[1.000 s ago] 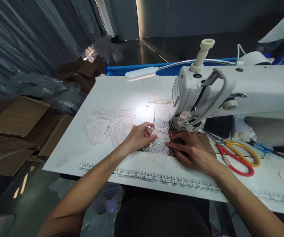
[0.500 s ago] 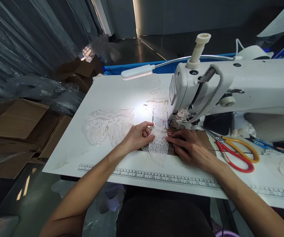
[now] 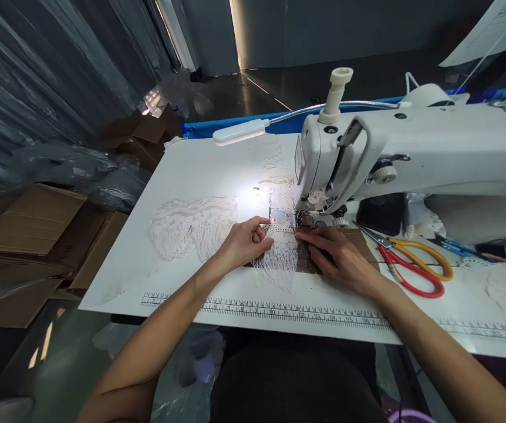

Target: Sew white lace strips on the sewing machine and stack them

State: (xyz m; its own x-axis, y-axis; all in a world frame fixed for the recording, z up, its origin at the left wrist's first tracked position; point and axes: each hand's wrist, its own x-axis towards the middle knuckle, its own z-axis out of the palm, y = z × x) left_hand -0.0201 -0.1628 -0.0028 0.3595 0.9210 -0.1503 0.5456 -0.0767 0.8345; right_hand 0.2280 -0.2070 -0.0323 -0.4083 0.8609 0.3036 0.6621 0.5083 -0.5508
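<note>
A plain, near-black garment (image 3: 292,376) covers the person's front; the left forearm (image 3: 176,314) and right forearm (image 3: 424,326) are bare, the fingers (image 3: 258,222) slender.

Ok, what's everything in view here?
table: one, white, centre
sewing machine: one, white, right
lamp: one, white, above table
fringed lace: one piece, white, centre
other lace: count unclear, white, left and right
sheet: one, brown, right of fringed lace
scissors: one pair, red-yellow handles, right
ruler: one, black, table's near edge
cardboard boxes: two or more, brown, left
left hand: one, bare, fringed lace's left edge
right hand: one, bare, fringed lace's right edge
</note>
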